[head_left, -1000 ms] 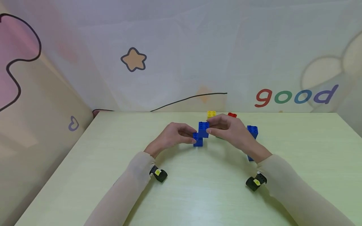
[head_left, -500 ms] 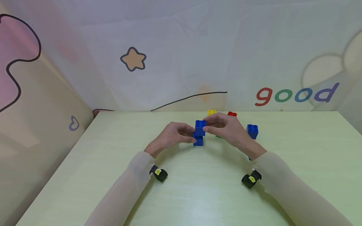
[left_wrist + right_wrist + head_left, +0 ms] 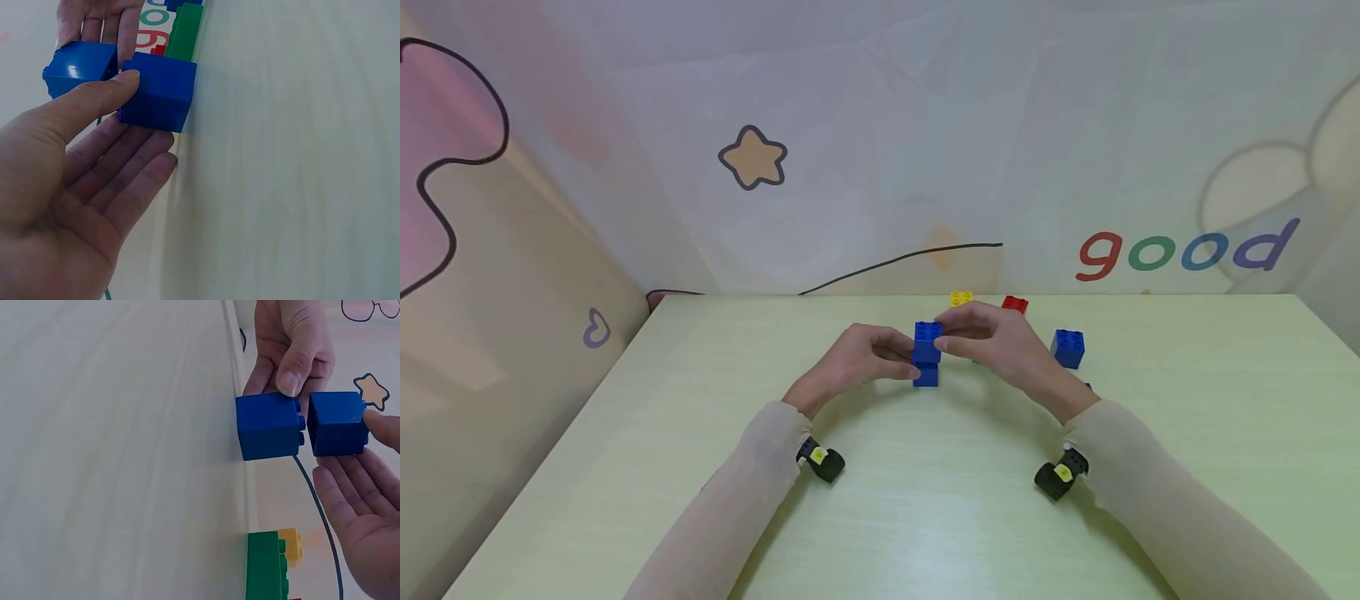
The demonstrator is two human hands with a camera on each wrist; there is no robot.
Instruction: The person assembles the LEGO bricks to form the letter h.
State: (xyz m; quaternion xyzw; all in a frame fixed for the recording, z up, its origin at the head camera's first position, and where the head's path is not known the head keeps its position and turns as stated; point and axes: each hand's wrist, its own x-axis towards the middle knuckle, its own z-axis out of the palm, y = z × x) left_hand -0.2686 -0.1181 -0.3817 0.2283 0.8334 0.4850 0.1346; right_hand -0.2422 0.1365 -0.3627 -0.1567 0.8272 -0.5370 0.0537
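Near the middle of the table, my left hand (image 3: 867,362) pinches a blue toy building block (image 3: 927,375) between thumb and fingers, its studs facing up. Directly over it, my right hand (image 3: 988,337) grips a second blue block (image 3: 927,342) by its right side. The right wrist view has a narrow gap between the lower block's studs (image 3: 301,422) and the upper block (image 3: 337,422). From the left wrist, the lower block (image 3: 157,90) appears with the left thumb on one face and the fingers behind it.
Behind the right hand stand a yellow block (image 3: 961,298) and a red block (image 3: 1015,304). A green block (image 3: 264,569) shows in both wrist views. Another blue block (image 3: 1068,348) sits right of the hand, and one more peeks out (image 3: 1087,386) beside the right sleeve.
My right hand has moved left with its blue block, from up and right of the lower block to straight above it. The left hand has stayed in place.
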